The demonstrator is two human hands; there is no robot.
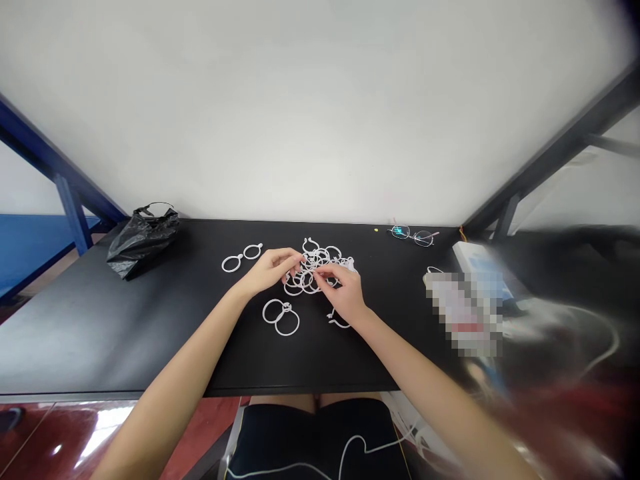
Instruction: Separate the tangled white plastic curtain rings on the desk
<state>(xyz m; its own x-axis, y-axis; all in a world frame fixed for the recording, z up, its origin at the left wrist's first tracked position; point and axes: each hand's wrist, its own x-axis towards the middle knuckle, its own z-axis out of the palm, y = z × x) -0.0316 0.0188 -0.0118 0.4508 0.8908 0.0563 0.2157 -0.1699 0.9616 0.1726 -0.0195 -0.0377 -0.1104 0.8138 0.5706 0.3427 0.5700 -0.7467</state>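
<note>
Both my hands are over a loose pile of white plastic curtain rings (293, 291) on the black table. My left hand (275, 268) comes in from the left, its thumb and fingers closed on a ring at the top of the pile. From the right, my right hand (344, 290) pinches a ring between thumb and forefinger; the fingertips of the two hands are close together. Which part of each ring is held is partly hidden. Two overlapping rings (287, 324) lie nearer me, and an open ring (340, 323) is partly covered by my right hand.
Two separate rings (231, 264) lie left of the pile. A black plastic bag (144, 241) stands at the back left. Eyeglasses (412, 235) rest near the wall. At right are a white box (473, 257) and a blurred-out packet (463, 313). A white cable (370, 448) crosses my lap.
</note>
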